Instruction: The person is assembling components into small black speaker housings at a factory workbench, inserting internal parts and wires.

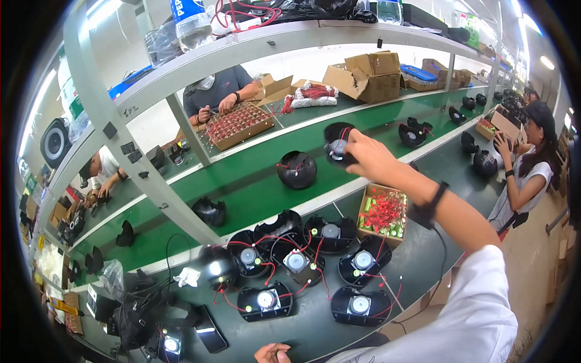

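Observation:
Over the green conveyor, my right hand [370, 156] grips the edge of a black speaker half-shell [334, 151] with a silver round driver and a red wire. A black round speaker housing [296, 169] sits on the belt just left of it. My left hand [272, 353] rests low at the table's near edge, its fingers curled with nothing visible in them. Between the hands, several black half-shells with silver drivers and red wires lie on the dark bench, among them one half-shell [266, 299] nearest my left hand.
A cardboard box [396, 238] of red and green wired parts stands by my right forearm. A phone [210, 330], black cables and a white crumpled tissue [187, 277] lie at left. A shelf post [151, 175] rises beside the belt. Co-workers sit across the conveyor and at right.

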The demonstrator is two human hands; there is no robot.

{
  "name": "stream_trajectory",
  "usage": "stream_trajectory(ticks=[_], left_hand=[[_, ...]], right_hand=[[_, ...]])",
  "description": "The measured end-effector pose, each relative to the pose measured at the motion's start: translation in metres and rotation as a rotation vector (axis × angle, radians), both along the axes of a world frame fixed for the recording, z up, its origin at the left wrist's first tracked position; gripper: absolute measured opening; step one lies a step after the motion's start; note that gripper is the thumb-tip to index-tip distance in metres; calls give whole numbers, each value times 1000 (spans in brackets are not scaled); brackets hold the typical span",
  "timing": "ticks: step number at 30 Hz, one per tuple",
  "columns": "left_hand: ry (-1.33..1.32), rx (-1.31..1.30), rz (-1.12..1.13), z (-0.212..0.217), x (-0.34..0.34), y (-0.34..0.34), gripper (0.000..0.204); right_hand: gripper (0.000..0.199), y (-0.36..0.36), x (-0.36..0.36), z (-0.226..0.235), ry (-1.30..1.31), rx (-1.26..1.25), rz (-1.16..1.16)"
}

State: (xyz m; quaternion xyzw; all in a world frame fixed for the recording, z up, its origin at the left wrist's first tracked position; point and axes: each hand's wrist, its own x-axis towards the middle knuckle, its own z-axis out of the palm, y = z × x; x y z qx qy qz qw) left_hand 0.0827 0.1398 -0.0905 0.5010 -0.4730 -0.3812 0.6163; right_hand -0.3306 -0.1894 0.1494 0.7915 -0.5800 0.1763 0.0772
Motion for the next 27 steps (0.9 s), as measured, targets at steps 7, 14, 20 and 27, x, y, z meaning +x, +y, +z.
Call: stream_trajectory(ticks=[7, 14, 20, 27], left_hand=[[315, 13, -202, 74, -11, -9, 58], [538, 370, -380, -26, 59, 0, 66], [-89, 50, -147, 74, 3, -16, 114], [-107, 82, -390, 57, -1, -36, 103]], right_hand=[[30, 223, 124, 9, 196, -32, 782], [35, 217, 114, -13, -259, 233, 868], [22, 90, -70, -34, -503, 74, -1], [15, 41, -93, -76, -300, 209, -13]])
